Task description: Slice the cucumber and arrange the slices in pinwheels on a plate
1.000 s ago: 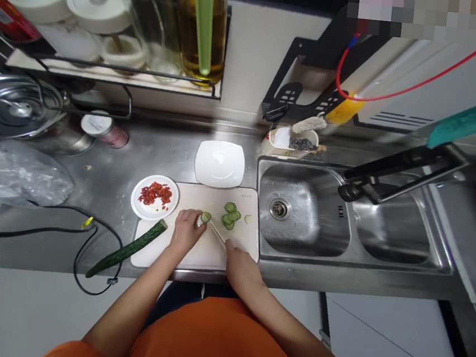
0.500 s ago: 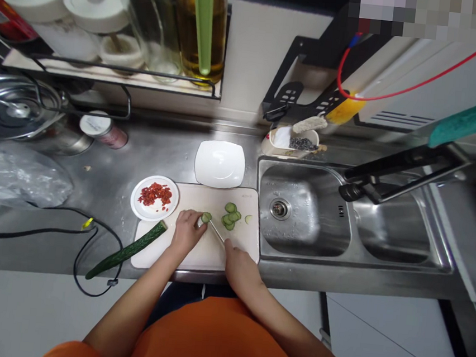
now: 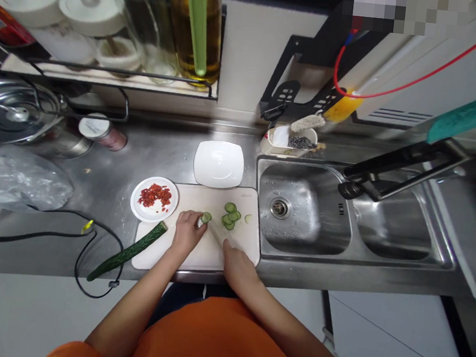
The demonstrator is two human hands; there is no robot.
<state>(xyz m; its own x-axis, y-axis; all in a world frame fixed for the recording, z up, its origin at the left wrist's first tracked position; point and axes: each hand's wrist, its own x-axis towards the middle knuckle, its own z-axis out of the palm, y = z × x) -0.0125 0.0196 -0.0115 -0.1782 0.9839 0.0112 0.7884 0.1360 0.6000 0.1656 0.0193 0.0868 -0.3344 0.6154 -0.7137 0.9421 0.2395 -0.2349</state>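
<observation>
On the chopping board (image 3: 209, 260), our left hand (image 3: 186, 232) pinches the cucumber piece (image 3: 206, 217); at its four o'clock, our right hand (image 3: 240, 266) grips the knife (image 3: 217, 234). If our pinch creeps forward, that knife could nick us.

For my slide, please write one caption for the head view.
Left hand holds a cucumber piece over the cutting board; right hand grips a knife.
</observation>
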